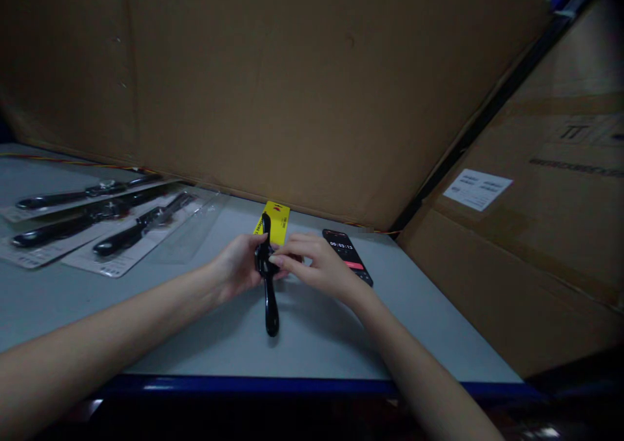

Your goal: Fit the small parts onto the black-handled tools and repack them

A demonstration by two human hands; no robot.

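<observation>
A black two-handled spokeshave [272,304] stands nearly lengthwise before me, one handle toward me and the other toward the back. My left hand [242,262] is closed around its middle from the left, thumb beside the upper handle. From the right, my right hand [312,262] pinches at the middle body with thumb and forefinger; the small part between those fingertips is hidden. Just behind the tool lies a yellow card [279,220] with dark print, partly covered by the handle and my hands.
To the left lie several packaged black spokeshaves [127,236] on white cards, beside a clear plastic shell [188,233]. A phone [348,256] showing a running timer lies right of my hands. Large cardboard [292,103] walls the back; a labelled carton [526,233] stands right. The grey tabletop [205,350] has a blue front edge.
</observation>
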